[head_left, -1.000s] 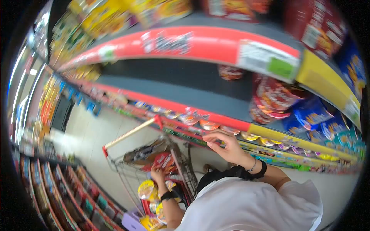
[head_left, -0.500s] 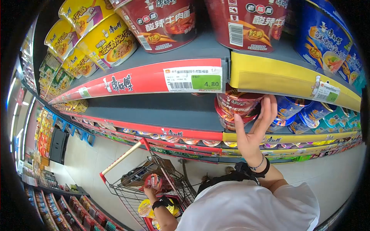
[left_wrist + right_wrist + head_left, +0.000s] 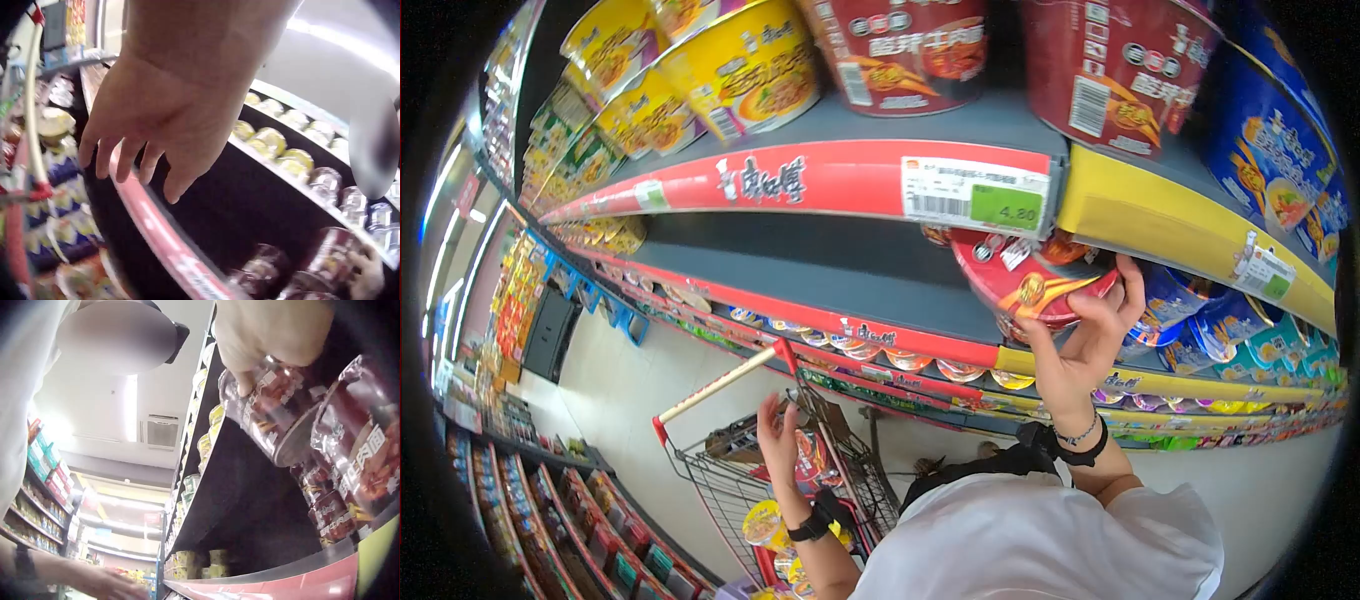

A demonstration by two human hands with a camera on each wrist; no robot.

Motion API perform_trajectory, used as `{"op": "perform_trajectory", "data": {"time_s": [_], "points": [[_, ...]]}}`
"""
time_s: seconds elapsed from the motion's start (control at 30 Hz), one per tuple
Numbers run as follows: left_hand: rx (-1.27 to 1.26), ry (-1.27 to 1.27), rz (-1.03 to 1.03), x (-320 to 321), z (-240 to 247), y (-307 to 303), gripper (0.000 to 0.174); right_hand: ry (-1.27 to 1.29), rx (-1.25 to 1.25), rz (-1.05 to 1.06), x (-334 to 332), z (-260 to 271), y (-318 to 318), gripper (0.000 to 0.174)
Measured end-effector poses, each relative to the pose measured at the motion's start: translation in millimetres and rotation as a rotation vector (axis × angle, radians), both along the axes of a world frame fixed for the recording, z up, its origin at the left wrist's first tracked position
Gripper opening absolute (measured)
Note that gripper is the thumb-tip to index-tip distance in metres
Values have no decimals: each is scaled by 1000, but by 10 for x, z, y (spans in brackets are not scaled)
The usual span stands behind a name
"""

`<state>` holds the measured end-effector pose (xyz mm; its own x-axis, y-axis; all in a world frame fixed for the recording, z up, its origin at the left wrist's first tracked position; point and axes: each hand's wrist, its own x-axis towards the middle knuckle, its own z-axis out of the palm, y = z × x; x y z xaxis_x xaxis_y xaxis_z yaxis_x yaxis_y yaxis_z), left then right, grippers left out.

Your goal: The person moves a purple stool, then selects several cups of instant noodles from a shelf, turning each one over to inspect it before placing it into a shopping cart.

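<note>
My right hand [image 3: 1080, 350] grips a red instant noodle bucket [image 3: 1025, 275] at the front of the middle shelf, fingers on one side and thumb on the other. The bucket is tipped, and its top end lies partly under the shelf edge above. In the right wrist view the hand holds the bucket [image 3: 269, 415] beside other red noodle buckets [image 3: 362, 444]. My left hand [image 3: 778, 440] is raised over the shopping cart with fingers spread, holding nothing. Below it, in the cart, lies a red noodle bucket [image 3: 812, 458]; yellow noodle buckets [image 3: 764, 522] sit nearer my body.
The cart's handle [image 3: 725, 392] stands beside the shelving. A red shelf strip [image 3: 840, 180] with a 4.80 price tag [image 3: 975, 200] overhangs the right hand. Blue noodle buckets [image 3: 1225, 325] stand to its right. More shelving [image 3: 560, 500] lines the aisle's other side.
My right hand reached the shelf, took hold of the red bucket and tipped it toward the front edge. My left hand let go of the red bucket in the cart and rose.
</note>
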<state>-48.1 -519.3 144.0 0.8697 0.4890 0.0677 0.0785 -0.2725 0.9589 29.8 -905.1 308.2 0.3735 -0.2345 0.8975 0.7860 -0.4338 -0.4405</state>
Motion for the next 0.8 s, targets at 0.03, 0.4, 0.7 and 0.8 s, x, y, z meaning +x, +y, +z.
{"op": "perform_trajectory", "data": {"time_s": [0.03, 0.4, 0.7, 0.8], "points": [[25, -125, -55, 83, 390, -311, 45, 2, -7, 23, -31, 14, 15, 50], [-222, -406, -404, 37, 1293, -1268, 100, 408, 121, 1003, -101, -193, 482, 62], [-217, -334, -166, -296, 1116, -965, 76, 1171, 488, 1430, -74, -640, 1004, 41], [-233, -241, -123, -428, 1074, -835, 67, 1221, 385, 1454, -12, -765, 1142, 39]]}}
